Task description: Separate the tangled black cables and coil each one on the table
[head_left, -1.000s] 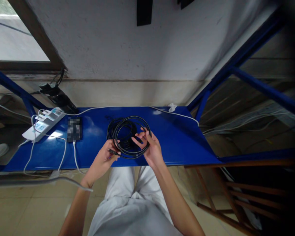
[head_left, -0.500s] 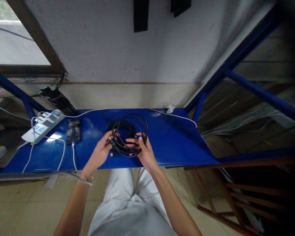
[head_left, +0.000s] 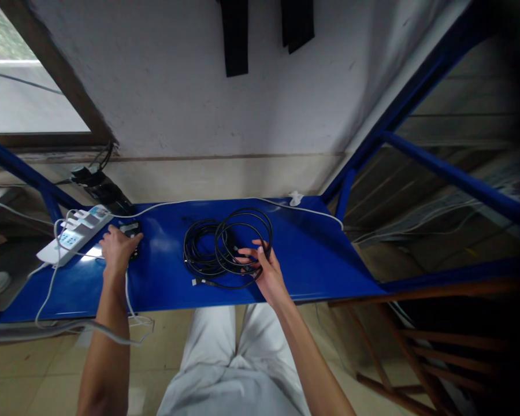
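My right hand (head_left: 266,271) grips a loose coil of black cable (head_left: 242,211), its loops raised above the blue table (head_left: 320,254). Beside and partly under those loops lies a second coil of black cable (head_left: 193,245) on the tabletop. A connector end (head_left: 197,282) points toward the near edge. Over on the left, my left hand (head_left: 119,245) is closed around a dark, flat device like a phone (head_left: 130,227), which my fingers partly cover. A white cable (head_left: 127,292) runs from near the device down over the table edge.
A white power strip (head_left: 75,234) with plugs stands left of my left hand. Behind it leans a black cylindrical object (head_left: 104,190). A thin white wire (head_left: 190,200) runs along the table's back edge. A wooden chair (head_left: 385,358) is at lower right.
My left hand has left the black cable and moved left onto the dark device. My right hand has shifted slightly right with its loops, exposing the other coil on the table.
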Motion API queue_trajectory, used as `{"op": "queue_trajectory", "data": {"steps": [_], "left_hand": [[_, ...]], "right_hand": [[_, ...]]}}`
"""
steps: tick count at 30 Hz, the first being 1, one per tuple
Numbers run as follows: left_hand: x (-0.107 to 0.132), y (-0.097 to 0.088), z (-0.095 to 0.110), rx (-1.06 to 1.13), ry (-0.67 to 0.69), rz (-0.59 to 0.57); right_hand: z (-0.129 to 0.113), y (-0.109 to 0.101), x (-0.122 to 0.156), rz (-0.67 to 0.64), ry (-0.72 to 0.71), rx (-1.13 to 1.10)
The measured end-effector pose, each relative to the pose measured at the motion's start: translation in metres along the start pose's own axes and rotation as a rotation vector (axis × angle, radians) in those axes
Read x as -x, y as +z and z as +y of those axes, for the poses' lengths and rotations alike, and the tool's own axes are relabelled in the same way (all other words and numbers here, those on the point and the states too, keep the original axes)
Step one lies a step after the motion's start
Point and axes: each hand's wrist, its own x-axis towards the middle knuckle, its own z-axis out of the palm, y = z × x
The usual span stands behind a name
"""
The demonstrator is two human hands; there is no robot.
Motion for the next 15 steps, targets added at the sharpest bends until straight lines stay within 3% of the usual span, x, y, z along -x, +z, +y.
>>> {"op": "queue_trajectory", "data": {"steps": [3,8,12,15], "left_hand": [[-0.010,-0.004,0.001,0.079,-0.036,0.030],[-0.021,-0.015,0.007,0.285,-0.026,0.307],[-0.035,-0.027,0.013,0.355,0.058,0.504],[-0.044,-0.037,0.019,0.417,0.144,0.587]], "right_hand": [[-0.001,-0.003,0.000,0.004,-0.007,0.003],[-0.003,-0.009,-0.003,0.005,-0.011,0.011],[0.000,-0.011,-0.006,0.008,-0.002,0.011],[0.002,-0.010,-0.007,-0.001,0.012,0.015]]}}
